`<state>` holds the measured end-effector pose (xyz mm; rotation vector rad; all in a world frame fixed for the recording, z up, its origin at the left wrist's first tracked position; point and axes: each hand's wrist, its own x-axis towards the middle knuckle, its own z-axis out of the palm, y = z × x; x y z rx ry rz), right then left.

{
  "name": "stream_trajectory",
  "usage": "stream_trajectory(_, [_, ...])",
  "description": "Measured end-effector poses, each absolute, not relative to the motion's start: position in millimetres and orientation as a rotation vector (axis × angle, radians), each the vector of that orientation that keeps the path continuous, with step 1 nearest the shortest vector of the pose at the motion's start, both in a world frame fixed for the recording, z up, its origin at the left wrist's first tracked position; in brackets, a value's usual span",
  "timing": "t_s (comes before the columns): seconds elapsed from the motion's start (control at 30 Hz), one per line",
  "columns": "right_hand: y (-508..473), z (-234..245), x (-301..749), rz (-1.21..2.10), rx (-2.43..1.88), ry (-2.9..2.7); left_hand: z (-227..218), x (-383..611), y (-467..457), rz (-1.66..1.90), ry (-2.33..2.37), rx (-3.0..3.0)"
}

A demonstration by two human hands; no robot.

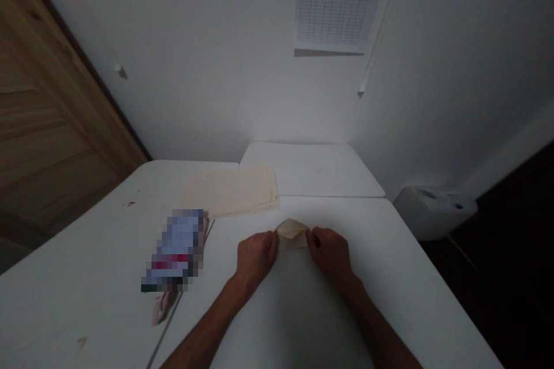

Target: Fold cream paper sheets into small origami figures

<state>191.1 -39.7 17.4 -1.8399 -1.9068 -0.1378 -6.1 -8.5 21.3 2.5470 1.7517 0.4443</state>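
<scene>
Between my two hands is a small piece of folded beige paper (292, 235), its top edge raised to a low peak. My left hand (256, 255) pinches its left edge, fingers curled in. On the other side, my right hand (329, 253) is closed on the paper's right edge. Both hands are low over the white table, near its middle. A stack of beige paper sheets (234, 189) lies flat beyond my left hand, apart from it. The fingertips are partly hidden behind the knuckles.
A blurred-out flat object (175, 248) with a pinkish strap lies across the seam of the white tables (86, 253), to the left. A printed chart (337, 11) hangs on the wall. Right of the table stands a white container (426, 216); a wooden door (56, 115) is at far left.
</scene>
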Motion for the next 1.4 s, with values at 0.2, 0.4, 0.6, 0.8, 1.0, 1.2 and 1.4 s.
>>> stream_trajectory(0.2, [-41.4, 19.1, 187.3, -0.080, -1.733, -1.897, 22.7, -5.9, -9.9, 0.487, 1.681, 2.527])
stream_trajectory(0.4, [-41.5, 24.8, 188.6, 0.131, -1.748, -1.620, 25.6, -4.5, -9.9, 0.730, 1.717, 2.231])
stream_trajectory(0.6, [-40.2, 25.9, 184.0, 0.423, -1.680, -1.536, 23.8, -2.1, -10.1, 0.901, 1.589, 1.985])
stream_trajectory(0.8, [-33.9, 20.8, 192.5, 0.609, -1.506, -1.426, 26.8, -5.7, -11.0, 0.804, 1.476, 2.032])
stream_trajectory(1.0, [-34.8, 21.8, 194.9, 0.765, -1.423, -1.441, 31.5, -3.9, -9.1, 0.900, 1.156, 1.909])
stream_trajectory(1.2, [-35.2, 21.4, 189.5, 0.756, -1.442, -1.496, 17.6, 0.2, -5.4, 0.855, 1.077, 1.739])
stream_trajectory(1.4, [-34.2, 21.2, 189.2, 0.929, -1.368, -1.397, 10.1, -0.8, -2.3, 0.858, 0.999, 1.372])
